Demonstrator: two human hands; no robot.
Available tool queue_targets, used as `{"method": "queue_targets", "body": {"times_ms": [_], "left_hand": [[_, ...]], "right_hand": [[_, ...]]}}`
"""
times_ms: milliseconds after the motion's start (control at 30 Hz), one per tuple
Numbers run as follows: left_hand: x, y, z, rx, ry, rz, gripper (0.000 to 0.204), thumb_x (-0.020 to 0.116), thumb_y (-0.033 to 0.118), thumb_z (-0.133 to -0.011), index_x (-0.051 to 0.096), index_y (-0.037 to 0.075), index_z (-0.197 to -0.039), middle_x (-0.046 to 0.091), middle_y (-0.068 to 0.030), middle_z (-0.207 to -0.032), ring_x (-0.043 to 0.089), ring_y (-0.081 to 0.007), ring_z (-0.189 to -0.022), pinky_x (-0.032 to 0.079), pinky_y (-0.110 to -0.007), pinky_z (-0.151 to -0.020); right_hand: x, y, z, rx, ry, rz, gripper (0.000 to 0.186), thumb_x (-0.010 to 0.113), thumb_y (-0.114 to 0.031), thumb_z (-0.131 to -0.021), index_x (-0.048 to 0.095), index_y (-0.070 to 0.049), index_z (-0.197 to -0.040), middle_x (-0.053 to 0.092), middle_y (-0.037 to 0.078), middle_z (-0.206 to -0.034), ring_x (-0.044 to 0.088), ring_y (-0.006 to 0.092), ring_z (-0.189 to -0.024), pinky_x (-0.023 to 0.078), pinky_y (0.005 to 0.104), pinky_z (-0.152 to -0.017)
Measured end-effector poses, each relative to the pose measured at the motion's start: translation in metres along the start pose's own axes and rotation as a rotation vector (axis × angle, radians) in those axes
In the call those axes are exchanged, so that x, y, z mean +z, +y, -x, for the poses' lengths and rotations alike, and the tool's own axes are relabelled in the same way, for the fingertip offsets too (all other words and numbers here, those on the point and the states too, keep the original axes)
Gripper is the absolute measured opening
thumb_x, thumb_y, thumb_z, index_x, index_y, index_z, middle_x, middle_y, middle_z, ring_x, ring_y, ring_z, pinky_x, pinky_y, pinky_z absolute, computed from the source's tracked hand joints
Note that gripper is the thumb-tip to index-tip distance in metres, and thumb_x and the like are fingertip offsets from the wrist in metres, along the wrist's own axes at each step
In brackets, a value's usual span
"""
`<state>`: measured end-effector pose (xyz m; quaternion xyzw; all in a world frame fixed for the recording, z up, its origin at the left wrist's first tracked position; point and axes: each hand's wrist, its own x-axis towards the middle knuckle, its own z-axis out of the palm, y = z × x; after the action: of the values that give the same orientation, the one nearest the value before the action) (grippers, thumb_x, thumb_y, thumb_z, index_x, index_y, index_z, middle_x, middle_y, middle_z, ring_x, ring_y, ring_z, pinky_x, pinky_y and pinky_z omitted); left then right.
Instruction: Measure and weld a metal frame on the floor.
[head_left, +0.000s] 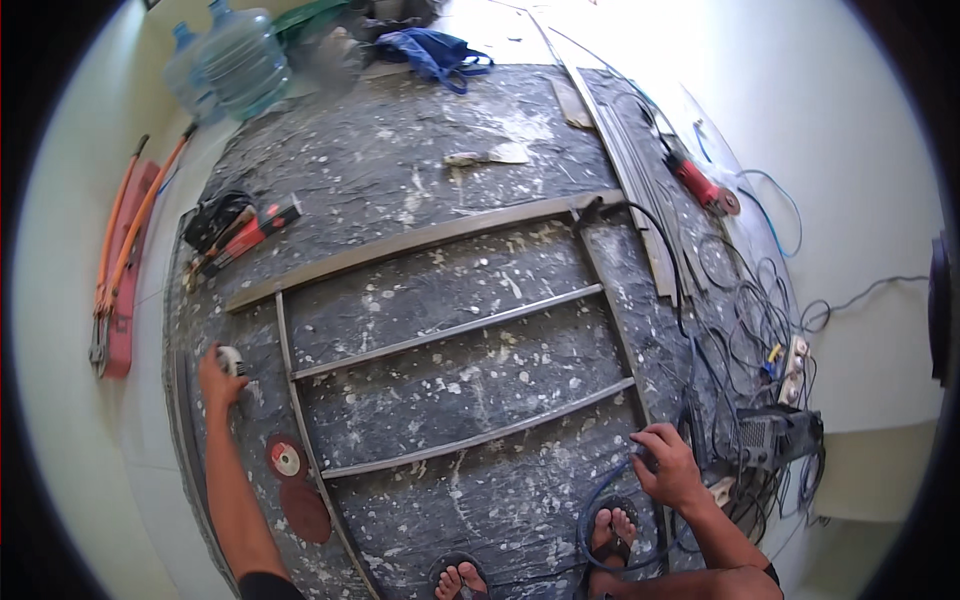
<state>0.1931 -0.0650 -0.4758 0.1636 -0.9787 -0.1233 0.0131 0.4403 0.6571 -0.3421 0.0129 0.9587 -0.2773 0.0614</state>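
A welded metal frame [430,241] with two thin rungs [450,335] lies flat on the spattered dark floor sheet. Off its left side, my left hand [218,380] is closed around a small rounded white-and-dark object [232,361], possibly a tape measure. My right hand [668,468] is beside the frame's right bar, fingers curled in a pinch; something dark shows under them, too hidden to name. A blue cable [592,495] loops below that hand around my right foot. Near my left forearm lie a cutting disc [286,459] and a reddish-brown disc [305,512].
A black cable with a clamp [597,208] rests on the frame's far right corner. Right of it are a red angle grinder [695,182], tangled cables, a power strip [795,370] and a dark machine [775,435]. Orange-handled bolt cutters [135,235] lie far left; a scraper [487,156] lies beyond.
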Motion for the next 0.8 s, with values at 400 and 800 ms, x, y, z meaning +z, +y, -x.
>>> {"method": "queue_targets", "body": {"times_ms": [400,800], "left_hand": [[-0.073,0.295,0.284,0.404,-1.275,0.803,0.095,0.089,0.025,-0.064,0.036,-0.005,-0.136,0.054,-0.0212,-0.127,0.058,-0.0293,-0.118,0.046,-0.039,-0.103],[0.009,0.334,0.375,-0.139,-1.485,1.183,0.047,0.085,0.017,-0.080,0.065,-0.011,-0.112,0.071,-0.0147,-0.101,0.071,-0.0210,-0.087,0.058,-0.030,-0.082]], "right_hand": [[0.013,-0.108,-0.023,-0.526,-0.271,-0.293,0.085,0.086,-0.026,-0.072,0.045,-0.008,-0.145,0.044,0.020,-0.140,0.048,0.0407,-0.128,0.043,0.0474,-0.107],[0.039,-0.072,0.080,0.073,-0.317,-0.486,0.066,0.080,-0.033,-0.084,0.056,-0.008,-0.140,0.073,0.013,-0.107,0.069,0.0156,-0.097,0.053,0.0316,-0.087]]}}
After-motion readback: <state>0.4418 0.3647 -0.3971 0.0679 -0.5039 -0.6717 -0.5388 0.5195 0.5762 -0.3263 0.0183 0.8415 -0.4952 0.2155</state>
